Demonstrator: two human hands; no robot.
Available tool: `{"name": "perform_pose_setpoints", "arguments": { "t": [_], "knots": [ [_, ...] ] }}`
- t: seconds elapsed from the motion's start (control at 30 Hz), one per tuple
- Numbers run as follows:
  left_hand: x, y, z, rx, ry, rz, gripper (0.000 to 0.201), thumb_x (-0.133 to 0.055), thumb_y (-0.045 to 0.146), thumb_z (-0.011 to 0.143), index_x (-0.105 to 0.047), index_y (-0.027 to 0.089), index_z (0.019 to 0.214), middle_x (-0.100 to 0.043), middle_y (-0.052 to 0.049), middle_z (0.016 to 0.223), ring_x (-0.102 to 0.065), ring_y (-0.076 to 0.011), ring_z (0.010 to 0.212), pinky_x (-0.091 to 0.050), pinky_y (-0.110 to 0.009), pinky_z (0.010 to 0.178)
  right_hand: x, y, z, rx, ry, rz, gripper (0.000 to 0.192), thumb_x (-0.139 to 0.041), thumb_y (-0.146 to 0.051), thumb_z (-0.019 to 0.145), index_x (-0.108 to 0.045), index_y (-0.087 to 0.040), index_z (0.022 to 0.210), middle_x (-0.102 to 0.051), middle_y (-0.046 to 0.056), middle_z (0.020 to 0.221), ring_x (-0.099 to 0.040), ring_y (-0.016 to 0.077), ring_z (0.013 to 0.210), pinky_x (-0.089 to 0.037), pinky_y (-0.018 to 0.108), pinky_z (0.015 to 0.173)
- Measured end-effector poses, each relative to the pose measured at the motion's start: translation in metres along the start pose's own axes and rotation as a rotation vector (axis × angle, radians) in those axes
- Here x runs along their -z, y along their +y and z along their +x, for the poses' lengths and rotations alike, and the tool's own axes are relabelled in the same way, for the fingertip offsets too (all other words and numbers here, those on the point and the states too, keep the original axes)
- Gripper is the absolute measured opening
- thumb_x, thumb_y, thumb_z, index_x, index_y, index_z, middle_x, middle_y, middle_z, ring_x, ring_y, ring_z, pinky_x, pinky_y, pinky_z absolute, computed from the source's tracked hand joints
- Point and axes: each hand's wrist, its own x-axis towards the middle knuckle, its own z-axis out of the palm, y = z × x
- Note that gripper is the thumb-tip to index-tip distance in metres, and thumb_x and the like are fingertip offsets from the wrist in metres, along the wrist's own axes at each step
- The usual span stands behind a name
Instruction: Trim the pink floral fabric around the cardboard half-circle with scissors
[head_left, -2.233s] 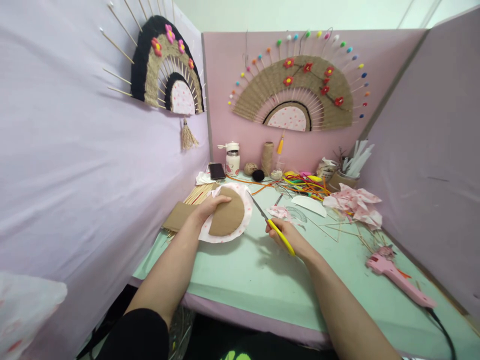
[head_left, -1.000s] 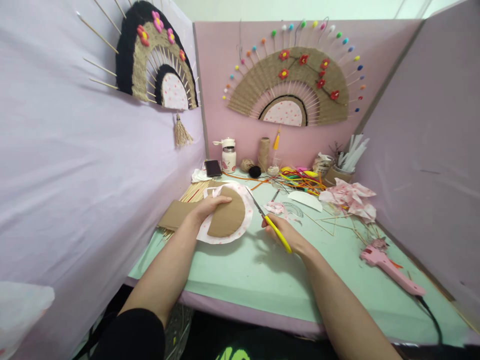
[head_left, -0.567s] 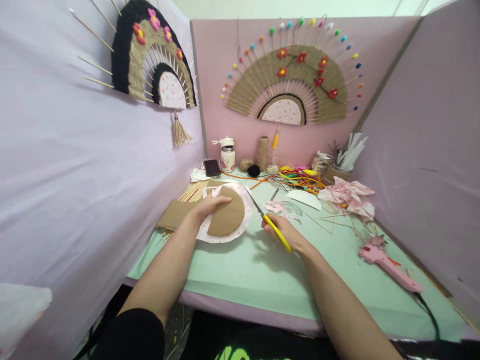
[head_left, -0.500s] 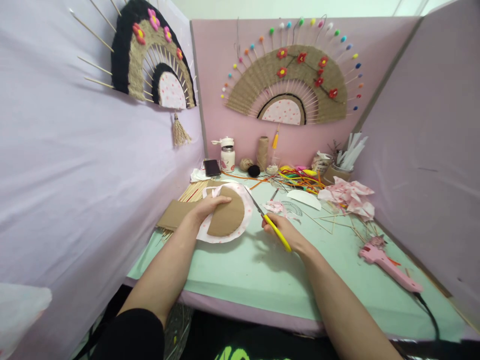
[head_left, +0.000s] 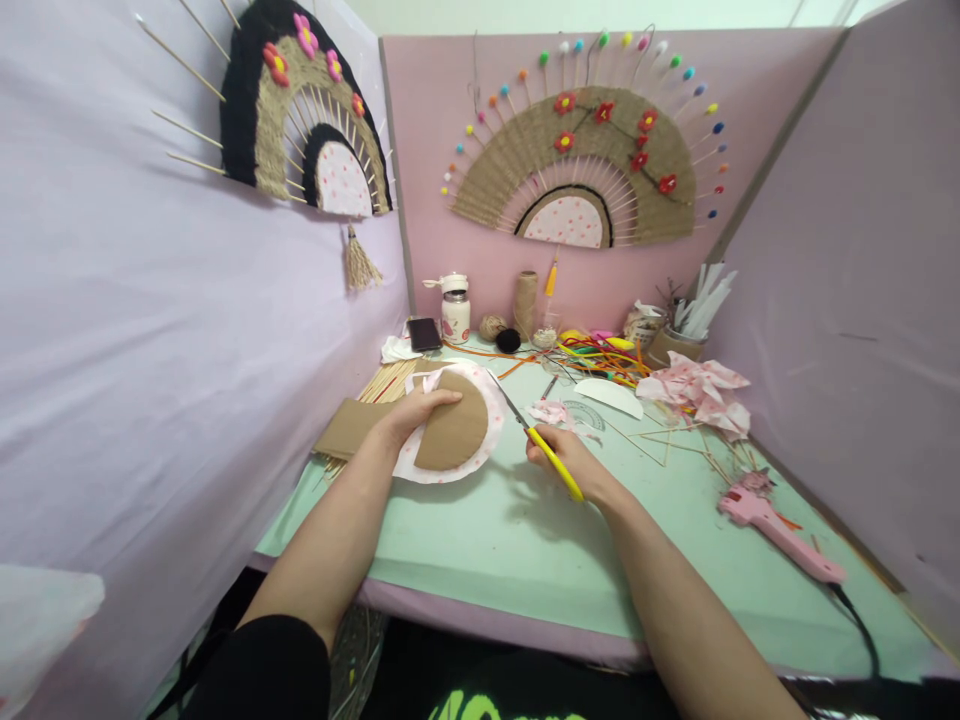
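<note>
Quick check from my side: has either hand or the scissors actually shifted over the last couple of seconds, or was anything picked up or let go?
Hardly anything. The right hand keeps the yellow scissors, blades at the right rim of the white paper. The left hand still presses the cardboard piece down. Nothing was picked up or released. Only the camera drifted slightly; the glue gun lies unmoved.

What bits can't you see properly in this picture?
- Head view: the left hand covers part of the cardboard semicircle.
- The right hand hides the handles of the yellow scissors.
- The glue gun: its cord runs off the bottom edge.
- The phone screen: too small to read.
</note>
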Motion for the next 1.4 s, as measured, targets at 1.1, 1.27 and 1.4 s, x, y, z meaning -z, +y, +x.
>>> {"name": "perform_pose_setpoints", "arguments": {
  "t": [1.1, 1.27, 1.4],
  "knots": [
    [0.0004, -0.0013, 0.0009, 0.012, -0.007, 0.011, 0.036, -0.077, 0.031, 0.060, -0.066, 0.017, 0.091, -0.072, -0.002, 0.081, -0.065, -0.0180, 0.072, -0.050, -0.028, 0.067, 0.0022, -0.0040, -0.0056, 0.069, -0.060, -0.028, 0.022, -0.046, -0.039, 0.081, -0.051, -0.018, 0.078, -0.050, 0.000, 0.069, -0.043, 0.0129, 0.060, -0.035, 0.025, 0.055],
    [-0.0007, -0.0009, -0.0007, 0.013, -0.008, 0.021, 0.036, -0.078, 0.032, 0.060, -0.067, 0.016, 0.091, -0.072, -0.003, 0.082, -0.066, -0.0188, 0.075, -0.050, -0.029, 0.069, 0.0022, -0.0046, -0.0059, 0.053, -0.061, -0.033, 0.020, -0.045, -0.037, 0.081, -0.050, -0.018, 0.077, -0.049, -0.001, 0.068, -0.043, 0.0130, 0.060, -0.035, 0.025, 0.056],
    [-0.0011, -0.0005, -0.0014, 0.020, 0.000, 0.032, 0.037, -0.078, 0.033, 0.060, -0.067, 0.016, 0.091, -0.072, -0.003, 0.083, -0.066, -0.0190, 0.074, -0.050, -0.029, 0.068, 0.0020, -0.0060, -0.0057, 0.063, -0.044, -0.041, 0.019, -0.045, -0.035, 0.080, -0.050, -0.018, 0.075, -0.049, -0.001, 0.066, -0.042, 0.0128, 0.059, -0.034, 0.025, 0.055]
  ]
}}
